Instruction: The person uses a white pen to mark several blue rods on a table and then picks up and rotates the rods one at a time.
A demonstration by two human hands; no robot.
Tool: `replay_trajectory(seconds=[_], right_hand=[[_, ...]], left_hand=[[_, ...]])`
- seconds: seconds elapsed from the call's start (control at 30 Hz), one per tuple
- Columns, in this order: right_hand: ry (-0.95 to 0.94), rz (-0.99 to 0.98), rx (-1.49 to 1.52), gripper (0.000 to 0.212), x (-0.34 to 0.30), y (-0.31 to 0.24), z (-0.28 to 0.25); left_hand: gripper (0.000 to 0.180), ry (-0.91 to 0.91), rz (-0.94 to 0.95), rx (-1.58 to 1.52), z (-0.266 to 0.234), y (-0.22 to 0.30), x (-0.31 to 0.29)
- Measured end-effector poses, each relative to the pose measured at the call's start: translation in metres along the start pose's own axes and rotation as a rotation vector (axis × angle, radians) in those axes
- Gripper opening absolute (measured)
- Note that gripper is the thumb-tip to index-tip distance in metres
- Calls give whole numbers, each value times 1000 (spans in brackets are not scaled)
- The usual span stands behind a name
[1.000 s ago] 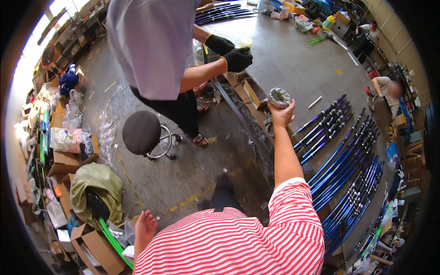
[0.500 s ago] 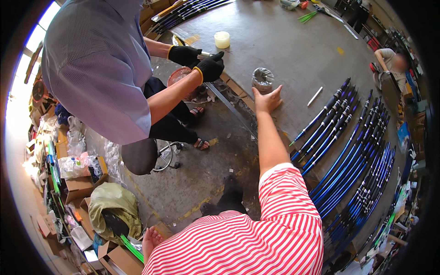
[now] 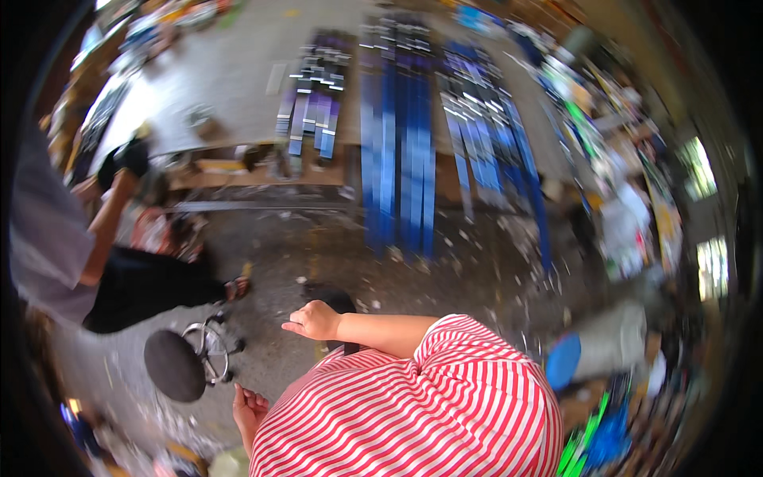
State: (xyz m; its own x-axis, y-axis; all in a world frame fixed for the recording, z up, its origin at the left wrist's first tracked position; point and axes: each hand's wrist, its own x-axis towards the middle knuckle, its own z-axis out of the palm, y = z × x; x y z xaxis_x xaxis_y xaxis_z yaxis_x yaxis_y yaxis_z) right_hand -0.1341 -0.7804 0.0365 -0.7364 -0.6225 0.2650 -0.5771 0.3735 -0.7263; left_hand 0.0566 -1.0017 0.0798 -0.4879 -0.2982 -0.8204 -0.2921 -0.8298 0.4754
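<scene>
My right hand [image 3: 315,320] is in front of my body, above the floor, with its fingers curled in and nothing visible in them. Lower down on the left, my left hand [image 3: 251,407] hangs by my side, its fingers loosely apart and holding nothing. Neither hand touches any object. On the table [image 3: 238,60] stands a cup lined with clear plastic [image 3: 204,120], blurred. Bundles of blue and black rods, apparently fishing rods [image 3: 397,151], lie across the table, their near ends sticking out past its front edge.
A co-worker in a grey shirt [image 3: 48,230] and black gloves stands at the left. Closer to me is a round black stool [image 3: 174,366]. A red basket [image 3: 151,230] sits under the table edge. A pale bin [image 3: 612,342] and a blue disc [image 3: 563,360] are at the right.
My view has swung to the right, blurring the scene. My right hand has left the cup and come back toward my body, its fingers now curled. The cup remains on the table.
</scene>
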Motion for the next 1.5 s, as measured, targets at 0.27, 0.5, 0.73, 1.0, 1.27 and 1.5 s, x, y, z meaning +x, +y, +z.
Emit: replay_trajectory(seconds=[0.27, 0.5, 0.73, 1.0, 1.27, 1.5], right_hand=[[269, 661, -249, 41, -275, -31, -97], [717, 1142, -264, 46, -492, -30, -127], [951, 1353, -298, 50, -684, -4, -155], [1328, 1510, 49, 51, -823, 8, -323], [1194, 1277, 46, 47, -794, 113, -468], [1095, 1266, 35, 44, -829, 188, -575]], left_hand=[[39, -460, -239, 414, 56, -97, 3], [31, -732, -303, 713, 163, -206, -78], [29, -847, -456, 923, 255, -387, -165], [24, -1048, -565, 1074, 383, -602, -268], [41, -1072, -421, 883, 543, -765, -253], [66, -693, -677, 613, 700, -930, -188]])
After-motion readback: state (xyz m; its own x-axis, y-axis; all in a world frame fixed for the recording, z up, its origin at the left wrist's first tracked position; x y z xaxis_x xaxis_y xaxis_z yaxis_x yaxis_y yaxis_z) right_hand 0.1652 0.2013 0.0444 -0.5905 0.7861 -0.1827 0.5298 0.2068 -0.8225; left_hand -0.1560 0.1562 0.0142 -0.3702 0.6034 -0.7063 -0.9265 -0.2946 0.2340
